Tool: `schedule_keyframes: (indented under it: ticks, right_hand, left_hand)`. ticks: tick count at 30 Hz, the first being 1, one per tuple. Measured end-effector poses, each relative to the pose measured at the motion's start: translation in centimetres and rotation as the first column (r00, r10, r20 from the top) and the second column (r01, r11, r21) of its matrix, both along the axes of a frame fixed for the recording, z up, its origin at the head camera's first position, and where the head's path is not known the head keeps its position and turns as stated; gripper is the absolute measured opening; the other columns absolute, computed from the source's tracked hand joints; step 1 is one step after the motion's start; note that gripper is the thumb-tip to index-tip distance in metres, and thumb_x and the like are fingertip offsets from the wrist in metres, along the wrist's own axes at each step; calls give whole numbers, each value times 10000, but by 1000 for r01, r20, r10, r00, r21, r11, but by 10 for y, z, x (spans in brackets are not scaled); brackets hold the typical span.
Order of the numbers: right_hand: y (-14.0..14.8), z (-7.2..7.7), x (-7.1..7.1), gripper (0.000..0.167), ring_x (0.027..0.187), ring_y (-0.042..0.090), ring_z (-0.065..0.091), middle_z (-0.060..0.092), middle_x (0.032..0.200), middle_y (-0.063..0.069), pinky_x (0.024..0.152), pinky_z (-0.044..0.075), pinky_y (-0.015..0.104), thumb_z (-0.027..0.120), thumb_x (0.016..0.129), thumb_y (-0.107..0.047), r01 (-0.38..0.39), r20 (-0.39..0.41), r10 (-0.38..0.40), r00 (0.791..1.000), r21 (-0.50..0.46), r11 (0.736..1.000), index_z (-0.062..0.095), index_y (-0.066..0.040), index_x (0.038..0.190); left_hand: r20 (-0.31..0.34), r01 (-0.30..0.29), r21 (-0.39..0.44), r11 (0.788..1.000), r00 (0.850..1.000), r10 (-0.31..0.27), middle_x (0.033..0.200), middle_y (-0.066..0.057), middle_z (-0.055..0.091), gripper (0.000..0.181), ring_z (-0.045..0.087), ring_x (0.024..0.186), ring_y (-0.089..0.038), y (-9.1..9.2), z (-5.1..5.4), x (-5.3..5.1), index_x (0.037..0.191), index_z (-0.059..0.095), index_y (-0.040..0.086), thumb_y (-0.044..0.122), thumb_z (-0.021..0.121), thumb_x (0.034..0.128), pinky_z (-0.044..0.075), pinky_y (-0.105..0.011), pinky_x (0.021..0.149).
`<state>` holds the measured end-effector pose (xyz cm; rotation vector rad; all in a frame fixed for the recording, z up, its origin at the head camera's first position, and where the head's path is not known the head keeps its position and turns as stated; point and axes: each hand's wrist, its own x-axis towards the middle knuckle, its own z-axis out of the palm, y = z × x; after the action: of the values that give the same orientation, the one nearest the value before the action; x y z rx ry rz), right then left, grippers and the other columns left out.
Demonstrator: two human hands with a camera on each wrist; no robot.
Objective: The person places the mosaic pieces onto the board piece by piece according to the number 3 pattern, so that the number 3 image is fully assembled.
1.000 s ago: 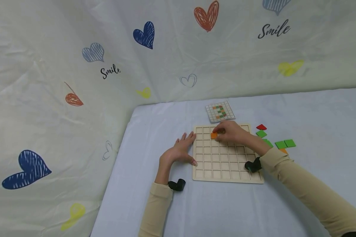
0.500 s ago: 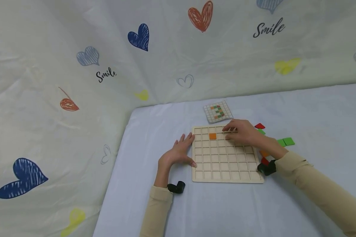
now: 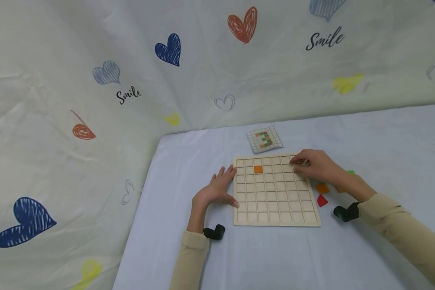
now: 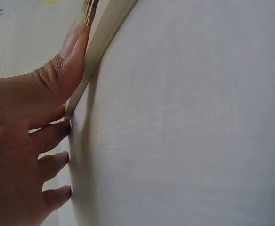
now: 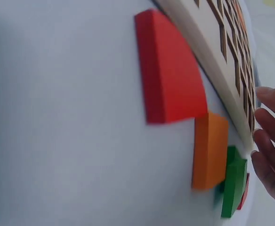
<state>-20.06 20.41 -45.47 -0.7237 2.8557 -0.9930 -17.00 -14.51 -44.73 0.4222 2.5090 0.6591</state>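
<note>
The wooden grid board (image 3: 272, 196) lies flat on the white cloth, with one orange square (image 3: 258, 169) in a cell of its upper left part. My left hand (image 3: 217, 191) has spread fingers and touches the board's left edge with fingertips and thumb; the left wrist view shows the thumb (image 4: 74, 52) against that edge. Over the board's upper right corner hovers my right hand (image 3: 319, 165), fingers bent loosely and nothing visible between them. Beside the board's right edge lie a red quarter-round piece (image 5: 173, 70), an orange piece (image 5: 210, 150) and a green piece (image 5: 235, 181).
Behind the board lies a pattern card (image 3: 265, 139) showing a grid with coloured cells. More pieces lie partly hidden under my right forearm, among them a green one (image 3: 351, 172). A cloth with printed hearts hangs behind and at the left of the table.
My right hand has moved right, away from the orange square, which it was touching and which now lies uncovered on the board. My left hand has stayed at the board's left edge.
</note>
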Motion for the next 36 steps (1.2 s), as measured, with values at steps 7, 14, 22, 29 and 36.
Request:
schedule_keyframes:
  ticks: [7,14,22,29,36]
  right_hand:
    - [18,2,7,177,949,265,649,731,1062,109,827,548,460,741,901,-30,21,-5,-21,1000,23,1000,781,-21,1073]
    - [34,0,5,261,1015,359,638,725,1119,180,846,534,516,650,865,74,24,-16,-23,1000,81,996,780,0,1078]
    - [43,-2,6,344,1106,445,593,699,1205,252,906,506,605,619,825,120,3,16,-5,1000,125,992,770,6,1111]
    - [46,-5,5,284,1085,428,600,710,1172,230,893,503,583,704,849,76,-18,-22,21,1000,138,990,766,13,1120]
    - [48,-5,3,293,940,333,603,682,1050,191,764,534,439,764,831,35,5,-52,2,999,135,991,750,56,1123]
  left_hand:
    - [3,-6,29,1000,1000,6,1742,-24,53,1236,-54,1612,-264,-1,-1,2,1665,147,135,246,947,729,10,-492,1307]
    - [6,-6,30,1000,1000,6,1741,-8,38,1247,-65,1610,-248,-1,-4,1,1667,135,147,259,947,727,-1,-484,1307]
    - [4,-12,32,999,1000,12,1742,-11,47,1239,-57,1612,-256,-1,-3,1,1666,145,138,247,948,728,2,-483,1307]
    - [9,-8,24,1000,1000,8,1743,-13,48,1241,-60,1613,-257,0,-3,1,1666,142,136,243,948,729,1,-489,1307]
    - [5,-6,16,1000,1000,6,1743,-4,41,1241,-67,1612,-249,-1,-4,1,1668,135,146,256,945,733,-2,-482,1307]
